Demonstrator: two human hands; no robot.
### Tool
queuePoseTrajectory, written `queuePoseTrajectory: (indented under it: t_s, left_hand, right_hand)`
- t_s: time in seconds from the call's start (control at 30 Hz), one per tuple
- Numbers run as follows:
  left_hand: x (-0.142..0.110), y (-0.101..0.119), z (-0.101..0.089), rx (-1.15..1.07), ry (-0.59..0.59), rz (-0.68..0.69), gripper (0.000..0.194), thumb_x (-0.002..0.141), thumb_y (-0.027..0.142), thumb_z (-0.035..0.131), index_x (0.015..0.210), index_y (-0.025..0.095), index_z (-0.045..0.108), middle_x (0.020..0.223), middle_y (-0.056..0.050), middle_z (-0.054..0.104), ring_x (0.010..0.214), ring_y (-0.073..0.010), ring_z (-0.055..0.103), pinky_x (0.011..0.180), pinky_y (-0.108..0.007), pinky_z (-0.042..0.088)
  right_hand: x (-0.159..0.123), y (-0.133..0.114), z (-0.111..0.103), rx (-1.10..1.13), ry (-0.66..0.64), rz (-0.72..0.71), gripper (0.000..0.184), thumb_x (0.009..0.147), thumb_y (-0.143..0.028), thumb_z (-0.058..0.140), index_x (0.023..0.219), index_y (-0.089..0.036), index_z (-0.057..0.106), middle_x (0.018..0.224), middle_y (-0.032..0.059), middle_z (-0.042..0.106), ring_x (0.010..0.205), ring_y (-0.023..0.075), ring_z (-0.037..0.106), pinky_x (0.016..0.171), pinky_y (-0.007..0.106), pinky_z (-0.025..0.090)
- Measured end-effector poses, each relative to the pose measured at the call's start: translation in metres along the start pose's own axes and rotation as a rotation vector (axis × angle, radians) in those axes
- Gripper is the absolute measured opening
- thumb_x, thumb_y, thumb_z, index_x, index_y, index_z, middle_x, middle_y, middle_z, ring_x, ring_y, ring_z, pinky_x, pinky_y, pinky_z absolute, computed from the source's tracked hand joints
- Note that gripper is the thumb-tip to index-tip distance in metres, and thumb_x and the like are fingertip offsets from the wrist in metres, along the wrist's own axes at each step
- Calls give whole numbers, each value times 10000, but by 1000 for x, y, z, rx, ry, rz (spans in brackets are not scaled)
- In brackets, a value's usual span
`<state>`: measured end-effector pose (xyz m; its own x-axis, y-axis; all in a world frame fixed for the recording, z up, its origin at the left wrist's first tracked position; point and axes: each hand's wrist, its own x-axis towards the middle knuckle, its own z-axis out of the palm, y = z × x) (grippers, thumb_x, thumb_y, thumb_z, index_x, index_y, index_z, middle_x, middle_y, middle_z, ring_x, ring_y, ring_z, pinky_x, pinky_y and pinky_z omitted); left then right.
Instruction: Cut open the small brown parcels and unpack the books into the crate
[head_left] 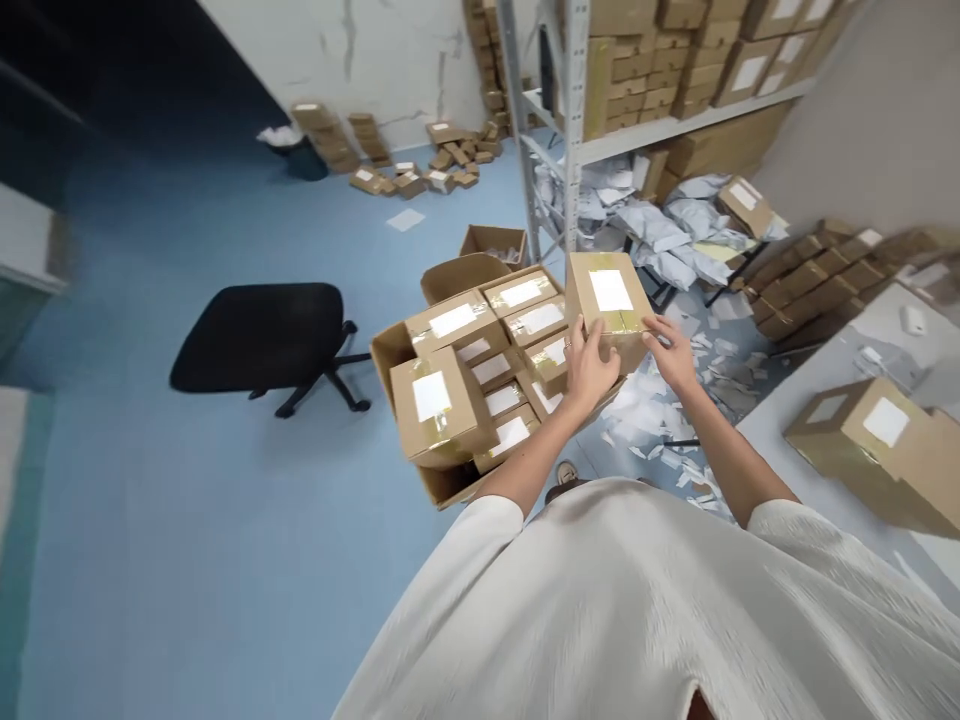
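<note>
A taped cardboard box (630, 275) with a white label on top is held between my two hands. My left hand (591, 368) presses its near left side, fingers curled against the cardboard. At the near right corner, my right hand (671, 352) grips it with bent fingers. The held box is at the right end of a large open carton (391, 352), over or beside its edge; I cannot tell whether it rests on anything. Several smaller labelled boxes (491, 368) fill the carton, and a bigger box (450, 430) sits on top at its near left corner.
A black chair (259, 335) stands left of the carton. Metal shelving (576, 130) with stacked boxes and grey mailing bags (660, 225) rises ahead. Paper scraps (720, 375) litter the floor. A table (787, 350) at right bears another cardboard box (862, 450). Small boxes (409, 185) lie by the wall.
</note>
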<state>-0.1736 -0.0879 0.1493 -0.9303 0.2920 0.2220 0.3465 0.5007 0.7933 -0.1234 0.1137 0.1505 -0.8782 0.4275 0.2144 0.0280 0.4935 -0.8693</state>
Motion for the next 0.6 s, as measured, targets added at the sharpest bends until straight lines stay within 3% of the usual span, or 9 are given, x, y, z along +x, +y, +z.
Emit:
queuePoseTrajectory:
  t_s: [0.23,0.43,0.6]
  left_hand:
    - [-16,69,92,13,-252,154,653,935,247,713,1581,255,621,1700,-141,453,1610,-393,401,1361,-534,354]
    - [-51,140,183,-10,-416,295,614,930,251,703,1542,239,660,1692,-139,465,1588,-382,422,1357,-504,364]
    - [-80,190,259,7,-540,327,583,963,291,676,1542,232,667,1709,-130,476,1597,-371,427,1360,-501,354]
  right_hand:
    - [-63,41,-116,-92,233,177,569,913,-644,736,1314,-254,842,1528,134,666,1455,372,596,1121,516,611]
    - [-128,88,-212,-128,412,310,566,916,-601,733,1339,-237,828,1555,144,647,1454,375,599,1145,520,593]
    - [-170,131,-281,-186,488,400,595,918,-569,720,1395,-223,801,1597,150,615,1483,389,565,1184,530,548]
